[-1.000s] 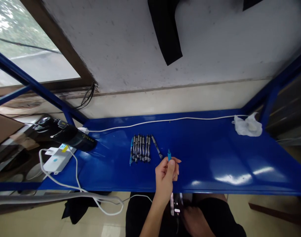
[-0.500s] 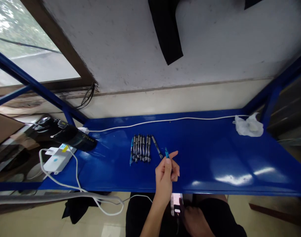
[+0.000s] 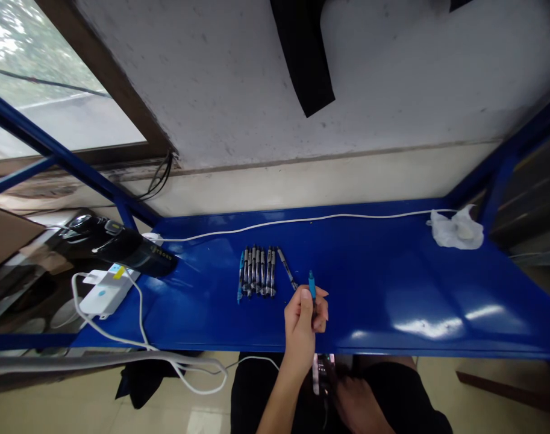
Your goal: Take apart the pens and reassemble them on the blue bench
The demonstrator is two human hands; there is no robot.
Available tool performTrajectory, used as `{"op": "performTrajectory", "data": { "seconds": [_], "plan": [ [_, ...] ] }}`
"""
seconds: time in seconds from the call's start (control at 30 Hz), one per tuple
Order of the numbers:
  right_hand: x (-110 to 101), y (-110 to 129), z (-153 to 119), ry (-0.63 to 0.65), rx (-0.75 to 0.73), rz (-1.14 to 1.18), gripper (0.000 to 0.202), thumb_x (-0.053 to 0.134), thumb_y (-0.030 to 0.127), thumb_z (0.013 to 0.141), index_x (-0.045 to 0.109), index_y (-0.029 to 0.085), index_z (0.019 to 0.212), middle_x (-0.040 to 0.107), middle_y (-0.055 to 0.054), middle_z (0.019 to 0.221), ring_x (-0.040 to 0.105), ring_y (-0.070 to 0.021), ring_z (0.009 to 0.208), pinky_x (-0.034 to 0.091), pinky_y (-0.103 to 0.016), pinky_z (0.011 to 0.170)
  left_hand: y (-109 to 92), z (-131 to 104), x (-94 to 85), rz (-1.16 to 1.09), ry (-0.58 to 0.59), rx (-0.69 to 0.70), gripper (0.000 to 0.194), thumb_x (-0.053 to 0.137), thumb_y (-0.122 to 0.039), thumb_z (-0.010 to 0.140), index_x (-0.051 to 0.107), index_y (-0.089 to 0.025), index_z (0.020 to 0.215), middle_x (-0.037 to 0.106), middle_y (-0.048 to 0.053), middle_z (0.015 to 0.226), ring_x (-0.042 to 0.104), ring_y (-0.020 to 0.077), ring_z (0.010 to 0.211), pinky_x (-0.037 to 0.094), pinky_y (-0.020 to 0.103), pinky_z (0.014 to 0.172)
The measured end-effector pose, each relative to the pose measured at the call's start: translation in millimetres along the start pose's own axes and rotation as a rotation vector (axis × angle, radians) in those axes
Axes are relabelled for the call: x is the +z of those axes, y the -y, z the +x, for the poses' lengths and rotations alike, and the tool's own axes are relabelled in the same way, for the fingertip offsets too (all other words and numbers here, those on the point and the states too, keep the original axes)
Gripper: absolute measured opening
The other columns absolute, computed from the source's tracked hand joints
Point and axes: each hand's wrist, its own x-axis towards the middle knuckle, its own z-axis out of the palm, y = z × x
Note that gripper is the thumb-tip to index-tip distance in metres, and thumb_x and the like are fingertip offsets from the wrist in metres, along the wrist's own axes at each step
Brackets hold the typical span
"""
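My left hand [image 3: 305, 313] is closed round a blue-topped pen [image 3: 311, 284], whose top points up and away over the front of the blue table [image 3: 369, 271]. A grey and black pen [image 3: 286, 267] lies slanted just beyond my fingers. Left of it, several grey and black pens [image 3: 259, 271] lie side by side, with a blue pen [image 3: 241, 277] at their left end. Below the table edge, my right hand [image 3: 353, 398] is dark and blurred beside a phone [image 3: 318, 374] over my lap; its fingers are hard to make out.
A black bottle [image 3: 134, 250] lies at the table's left end beside a white power strip [image 3: 105, 292]. A white cable [image 3: 265, 224] runs along the back to a crumpled white plastic bag [image 3: 456, 229] on the right. Another cable hangs over the front left edge.
The pen in my left hand has turned more upright and shifted slightly right, showing more of its blue top. My index finger has curled in. The phone's screen looks darker.
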Motion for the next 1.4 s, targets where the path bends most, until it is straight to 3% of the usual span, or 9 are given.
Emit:
{"op": "performTrajectory", "data": {
  "seconds": [0.17, 0.3, 0.43, 0.67, 0.8, 0.97, 1.1, 1.27, 1.4],
  "plan": [
    [-5, 0, 0, -0.014, 0.021, 0.015, 0.024, 0.057, 0.005, 0.087, 0.075, 0.018, 0.098, 0.081, -0.011, 0.085, 0.079, -0.0244, 0.077, 0.040, -0.031, 0.066, -1, 0, 0.8, -0.016, -0.010, -0.009, 0.052, 0.057, -0.062, 0.108, 0.075, -0.013, 0.105, 0.054, 0.000, 0.069, 0.032, 0.0065, 0.053, 0.025, 0.021, 0.049],
    [-1, 1, 1, 0.038, 0.012, -0.003, 0.035, 0.060, 0.002, 0.083, 0.077, 0.018, 0.110, 0.081, -0.010, 0.084, 0.079, -0.0236, 0.073, 0.042, -0.029, 0.064, 1, -1, -0.5, -0.008, 0.000, 0.018, 0.054, 0.054, -0.062, 0.109, 0.076, -0.013, 0.105, 0.051, -0.001, 0.068, 0.031, 0.0067, 0.054, 0.026, 0.021, 0.049],
    [2, 1, 1, 0.000, 0.038, -0.034, 0.032, 0.060, 0.004, 0.085, 0.078, 0.017, 0.108, 0.081, -0.011, 0.084, 0.079, -0.0253, 0.076, 0.044, -0.029, 0.066, 1, 0, -1.6, 0.031, 0.043, 0.040, 0.046, 0.058, -0.055, 0.110, 0.076, -0.014, 0.107, 0.049, -0.002, 0.067, 0.030, 0.0065, 0.054, 0.026, 0.021, 0.049],
    [-11, 1, 5, -0.028, 0.046, 0.026, 0.041, 0.059, 0.012, 0.089, 0.072, 0.016, 0.127, 0.078, -0.009, 0.078, 0.076, -0.0224, 0.068, 0.041, -0.027, 0.061, -3, 0, 2.0, 0.031, 0.015, 0.052, 0.038, 0.059, -0.052, 0.110, 0.069, -0.017, 0.122, 0.056, -0.003, 0.067, 0.031, 0.0067, 0.051, 0.029, 0.021, 0.048],
    [-14, 2, 7, -0.011, 0.020, 0.061, 0.040, 0.059, 0.015, 0.092, 0.072, 0.017, 0.130, 0.078, -0.009, 0.078, 0.076, -0.0222, 0.068, 0.040, -0.027, 0.061, -2, 0, 3.4, -0.041, -0.007, 0.081, 0.024, 0.061, -0.048, 0.110, 0.056, -0.024, 0.108, 0.060, -0.005, 0.066, 0.030, 0.0065, 0.049, 0.028, 0.019, 0.047],
    [-16, 4, 13, 0.085, 0.059, 0.058, 0.033, 0.063, 0.013, 0.091, 0.078, 0.020, 0.119, 0.081, -0.010, 0.083, 0.079, -0.0235, 0.073, 0.044, -0.025, 0.064, 2, 0, -0.3, -0.043, 0.013, 0.007, 0.034, 0.061, -0.052, 0.109, 0.058, -0.020, 0.099, 0.057, -0.003, 0.071, 0.031, 0.0053, 0.052, 0.025, 0.019, 0.048],
    [-12, 5, 15, 0.052, 0.050, 0.056, 0.039, 0.064, 0.012, 0.090, 0.078, 0.022, 0.125, 0.082, -0.009, 0.082, 0.079, -0.0248, 0.072, 0.048, -0.026, 0.065, 3, -1, -1.9, -0.014, 0.031, 0.024, 0.040, 0.058, -0.053, 0.110, 0.061, -0.017, 0.092, 0.054, -0.001, 0.072, 0.033, 0.0061, 0.054, 0.027, 0.021, 0.049],
    [-5, 1, 12, 0.068, 0.135, -0.013, 0.027, 0.058, 0.006, 0.089, 0.082, 0.017, 0.098, 0.082, -0.014, 0.087, 0.082, -0.0292, 0.077, 0.051, -0.030, 0.067, 3, -1, -1.2, 0.002, 0.062, 0.046, 0.041, 0.057, -0.053, 0.111, 0.063, -0.017, 0.093, 0.045, -0.004, 0.066, 0.031, 0.0067, 0.053, 0.025, 0.023, 0.051],
    [-7, -1, 13, 0.066, 0.155, -0.001, 0.038, 0.059, 0.006, 0.091, 0.079, 0.015, 0.122, 0.083, -0.015, 0.091, 0.082, -0.0274, 0.079, 0.052, -0.029, 0.069, 6, -1, -2.9, 0.023, 0.064, 0.067, 0.040, 0.054, -0.052, 0.112, 0.062, -0.017, 0.093, 0.045, -0.004, 0.067, 0.033, 0.0073, 0.055, 0.027, 0.023, 0.052]
  ]
}}
